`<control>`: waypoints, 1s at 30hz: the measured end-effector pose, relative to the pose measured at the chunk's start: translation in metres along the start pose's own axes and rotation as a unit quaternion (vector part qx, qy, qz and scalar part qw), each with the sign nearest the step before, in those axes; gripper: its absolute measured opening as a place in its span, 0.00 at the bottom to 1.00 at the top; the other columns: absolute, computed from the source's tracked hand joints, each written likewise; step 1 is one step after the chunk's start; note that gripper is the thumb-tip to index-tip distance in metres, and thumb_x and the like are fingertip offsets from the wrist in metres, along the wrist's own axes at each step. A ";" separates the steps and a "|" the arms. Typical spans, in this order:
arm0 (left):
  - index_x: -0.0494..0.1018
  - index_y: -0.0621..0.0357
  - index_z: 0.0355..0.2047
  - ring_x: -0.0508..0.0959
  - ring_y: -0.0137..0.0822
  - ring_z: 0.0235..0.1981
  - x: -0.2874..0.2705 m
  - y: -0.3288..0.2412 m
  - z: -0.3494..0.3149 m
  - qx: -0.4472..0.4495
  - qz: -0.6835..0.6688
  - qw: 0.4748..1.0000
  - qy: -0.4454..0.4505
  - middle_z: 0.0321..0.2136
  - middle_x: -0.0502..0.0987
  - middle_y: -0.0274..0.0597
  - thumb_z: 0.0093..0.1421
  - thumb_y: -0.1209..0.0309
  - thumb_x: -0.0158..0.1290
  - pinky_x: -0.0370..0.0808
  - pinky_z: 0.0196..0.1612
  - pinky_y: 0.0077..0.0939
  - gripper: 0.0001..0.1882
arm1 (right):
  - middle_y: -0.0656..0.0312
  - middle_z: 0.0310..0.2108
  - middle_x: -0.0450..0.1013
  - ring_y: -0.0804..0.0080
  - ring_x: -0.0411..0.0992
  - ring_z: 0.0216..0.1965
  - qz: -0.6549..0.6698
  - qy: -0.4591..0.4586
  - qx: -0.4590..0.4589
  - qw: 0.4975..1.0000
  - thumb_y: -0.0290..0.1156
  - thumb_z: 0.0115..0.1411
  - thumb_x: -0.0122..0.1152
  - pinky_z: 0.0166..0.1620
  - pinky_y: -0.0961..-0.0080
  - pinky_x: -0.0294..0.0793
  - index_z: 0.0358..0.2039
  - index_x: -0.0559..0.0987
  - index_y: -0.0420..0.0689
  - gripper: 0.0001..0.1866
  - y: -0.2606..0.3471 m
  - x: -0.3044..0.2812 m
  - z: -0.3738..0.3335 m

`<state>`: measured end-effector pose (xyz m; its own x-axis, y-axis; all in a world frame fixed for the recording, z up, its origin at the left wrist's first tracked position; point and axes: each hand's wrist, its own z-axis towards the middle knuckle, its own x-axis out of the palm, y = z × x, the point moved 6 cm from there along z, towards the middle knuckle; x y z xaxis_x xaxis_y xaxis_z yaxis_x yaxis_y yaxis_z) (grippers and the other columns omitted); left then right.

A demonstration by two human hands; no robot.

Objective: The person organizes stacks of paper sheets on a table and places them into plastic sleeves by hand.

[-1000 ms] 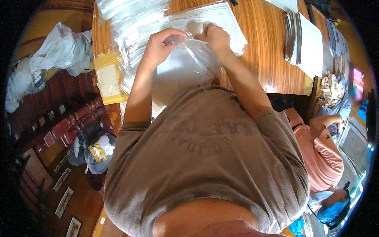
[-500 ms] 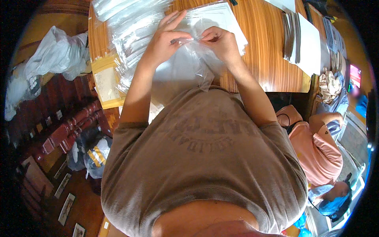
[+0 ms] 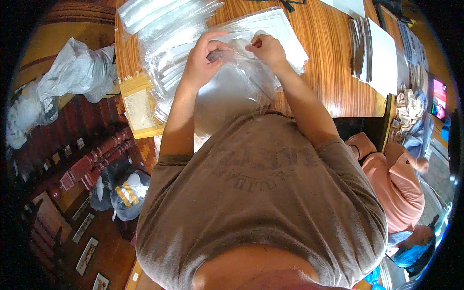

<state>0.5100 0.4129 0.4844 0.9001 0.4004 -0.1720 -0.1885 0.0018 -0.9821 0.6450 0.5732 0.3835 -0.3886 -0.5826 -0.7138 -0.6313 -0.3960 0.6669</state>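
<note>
A large clear plastic bag (image 3: 227,92) hangs between my hands and spreads down toward my shirt. The fingers of my left hand (image 3: 203,60) curl round its upper part, with some film showing inside the grip. On the other side my right hand (image 3: 270,50) pinches the film between thumb and curled fingers. Beneath and behind the hands lies a stack of white sheets (image 3: 289,36) under clear film. Left of my left hand, many flat clear plastic sleeves (image 3: 157,29) are piled in overlapping rows.
A yellow envelope with a pale label (image 3: 137,104) lies at the table's left edge. Dark-edged white sheets (image 3: 382,63) are stacked on the right of the wood-grain table (image 3: 328,82). A person in a pink shirt (image 3: 394,188) sits at right. Bundled plastic bags (image 3: 79,67) stand at left.
My hands have moved slightly apart, and my left fingers have curled from a spread pose. The film between the hands is stretched wider. The person at right has shifted an arm.
</note>
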 end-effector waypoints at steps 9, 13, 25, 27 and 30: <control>0.83 0.55 0.39 0.81 0.40 0.49 0.005 -0.010 0.005 0.107 0.190 0.973 0.076 0.45 0.83 0.39 0.49 0.89 0.57 0.77 0.51 0.27 0.19 | 0.56 0.31 0.81 0.63 0.81 0.32 0.055 -0.111 -0.105 0.987 0.34 0.62 0.66 0.38 0.67 0.79 0.36 0.84 0.42 0.09 0.023 -0.056 -0.043; 0.83 0.53 0.36 0.81 0.41 0.48 0.012 -0.037 0.012 0.277 0.312 0.909 0.014 0.43 0.83 0.39 0.47 0.91 0.55 0.80 0.43 0.30 0.20 | 0.64 0.37 0.81 0.78 0.78 0.39 0.244 0.050 -0.120 0.961 0.22 0.64 0.65 0.43 0.80 0.77 0.45 0.80 0.41 0.10 0.038 -0.034 -0.061; 0.82 0.56 0.43 0.81 0.26 0.39 0.007 -0.004 0.008 -0.018 0.059 0.998 0.013 0.41 0.84 0.37 0.56 0.87 0.53 0.76 0.36 0.20 0.18 | 0.49 0.30 0.80 0.53 0.82 0.35 -0.140 -0.070 -0.038 0.987 0.52 0.55 0.70 0.36 0.60 0.80 0.40 0.81 0.38 0.27 0.035 -0.007 -0.014; 0.82 0.56 0.45 0.81 0.25 0.38 0.005 0.000 0.008 -0.039 0.082 0.996 0.022 0.41 0.84 0.38 0.56 0.87 0.53 0.75 0.36 0.20 0.19 | 0.47 0.36 0.80 0.49 0.80 0.41 -0.055 0.015 -0.003 0.998 0.50 0.54 0.71 0.42 0.57 0.78 0.33 0.82 0.40 0.23 0.024 0.002 -0.004; 0.82 0.55 0.46 0.81 0.26 0.37 0.005 -0.018 0.010 0.010 0.130 0.991 0.033 0.40 0.84 0.38 0.56 0.87 0.53 0.75 0.36 0.19 0.21 | 0.49 0.34 0.80 0.49 0.80 0.39 0.059 0.068 -0.014 0.996 0.48 0.56 0.70 0.42 0.57 0.78 0.33 0.83 0.42 0.20 0.001 0.000 0.000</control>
<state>0.5139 0.4238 0.5016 0.8432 0.3295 -0.4247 -0.4251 -0.0748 -0.9020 0.6443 0.5730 0.3840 -0.3634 -0.7157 -0.5964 -0.5664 -0.3385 0.7514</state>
